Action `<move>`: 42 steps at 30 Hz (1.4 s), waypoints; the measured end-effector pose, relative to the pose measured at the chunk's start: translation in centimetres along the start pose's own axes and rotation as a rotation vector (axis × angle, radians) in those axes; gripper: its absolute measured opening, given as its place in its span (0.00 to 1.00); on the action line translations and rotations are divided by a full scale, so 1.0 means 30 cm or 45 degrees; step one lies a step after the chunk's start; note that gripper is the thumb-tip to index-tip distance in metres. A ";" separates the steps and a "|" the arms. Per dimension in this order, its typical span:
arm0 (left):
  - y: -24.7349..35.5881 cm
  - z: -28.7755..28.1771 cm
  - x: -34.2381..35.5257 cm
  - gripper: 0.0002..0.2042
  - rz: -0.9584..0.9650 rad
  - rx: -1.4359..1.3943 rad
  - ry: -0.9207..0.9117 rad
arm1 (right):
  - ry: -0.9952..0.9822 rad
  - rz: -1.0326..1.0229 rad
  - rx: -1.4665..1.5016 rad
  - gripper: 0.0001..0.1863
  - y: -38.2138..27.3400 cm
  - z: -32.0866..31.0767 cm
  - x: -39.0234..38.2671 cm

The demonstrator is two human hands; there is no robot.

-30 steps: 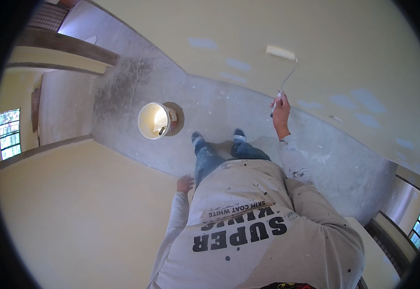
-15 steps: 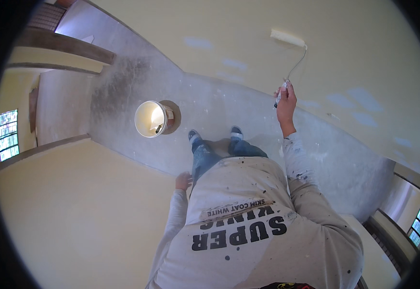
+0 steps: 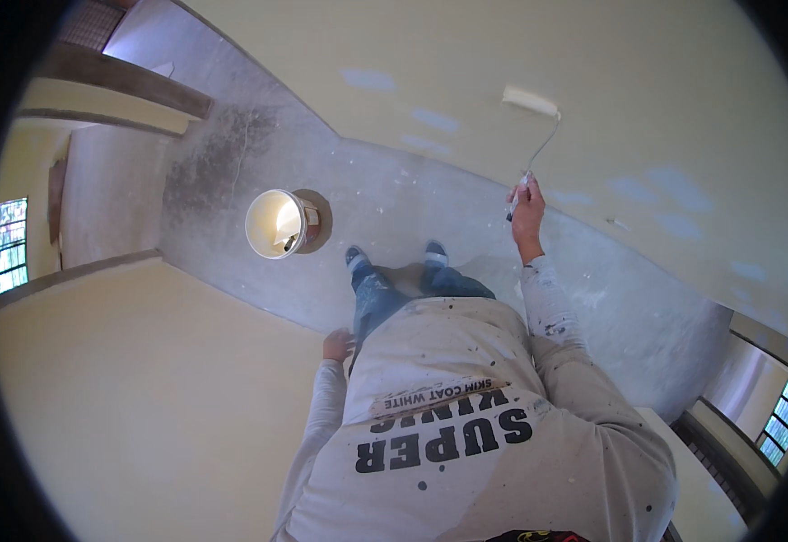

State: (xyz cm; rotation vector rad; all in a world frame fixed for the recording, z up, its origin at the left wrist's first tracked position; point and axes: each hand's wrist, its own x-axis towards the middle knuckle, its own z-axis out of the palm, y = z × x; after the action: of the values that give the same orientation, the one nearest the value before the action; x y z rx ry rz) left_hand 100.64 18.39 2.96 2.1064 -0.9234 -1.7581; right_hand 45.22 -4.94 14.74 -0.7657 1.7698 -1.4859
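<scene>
My right hand (image 3: 527, 219) is closed around the handle of a paint roller (image 3: 530, 101). From the handle a thin bent wire frame runs up to the white roller sleeve, which lies against the pale cream wall (image 3: 647, 81). The right arm reaches forward, its grey sleeve spotted with paint. My left hand (image 3: 338, 345) hangs low beside my left thigh, fingers loosely apart, with nothing visible in it. Ahead and to the left, a white bucket (image 3: 308, 226) stands on the floor; something pale and a small dark item show inside it.
The smooth grey concrete floor (image 3: 385, 194) has pale specks and a dark stained patch at far left. Another cream wall (image 3: 141, 361) rises on my left. Barred windows (image 3: 8, 244) show at both sides. My feet stand between the bucket and the wall being rolled.
My right hand and the roller have moved down the wall, toward me, with the sleeve still against the surface. The left hand stays by my thigh. The whole view has shifted slightly.
</scene>
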 end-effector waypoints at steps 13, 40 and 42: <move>0.079 0.048 0.009 0.17 -0.184 -0.252 0.066 | -0.003 -0.146 -0.042 0.19 -0.114 0.025 0.018; 0.047 0.076 -0.121 0.19 -0.269 -0.333 0.091 | -0.057 -0.065 -0.043 0.16 -0.144 0.068 -0.002; 0.085 0.075 -0.151 0.19 -0.258 -0.312 0.100 | -0.065 0.042 -0.019 0.16 -0.035 0.035 -0.008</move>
State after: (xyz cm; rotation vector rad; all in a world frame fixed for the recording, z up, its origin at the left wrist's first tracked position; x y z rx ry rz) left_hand 97.40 19.61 7.43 2.1498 -0.4604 -1.7630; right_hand 46.23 -5.53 15.69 -0.7715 1.7488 -1.4207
